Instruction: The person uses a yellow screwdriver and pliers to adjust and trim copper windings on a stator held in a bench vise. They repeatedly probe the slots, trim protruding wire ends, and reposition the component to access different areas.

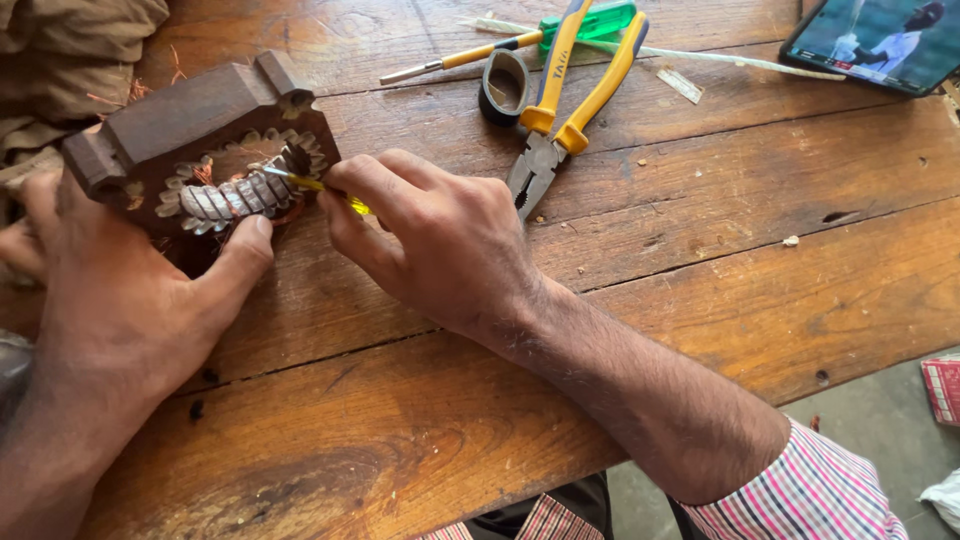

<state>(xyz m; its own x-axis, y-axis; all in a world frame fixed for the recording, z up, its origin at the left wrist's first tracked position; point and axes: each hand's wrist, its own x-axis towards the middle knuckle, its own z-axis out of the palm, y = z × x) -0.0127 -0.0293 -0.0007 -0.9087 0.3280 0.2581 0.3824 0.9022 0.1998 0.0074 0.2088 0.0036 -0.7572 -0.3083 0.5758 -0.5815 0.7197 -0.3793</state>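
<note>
Head view: right hand (430, 235) hides most of the yellow tool (318, 187).

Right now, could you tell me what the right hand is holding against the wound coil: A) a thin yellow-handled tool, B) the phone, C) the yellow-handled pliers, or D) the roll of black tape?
A: the right hand pinches a thin yellow-handled tool with its tip at the coil, while the pliers, tape and phone lie untouched on the table.
</note>
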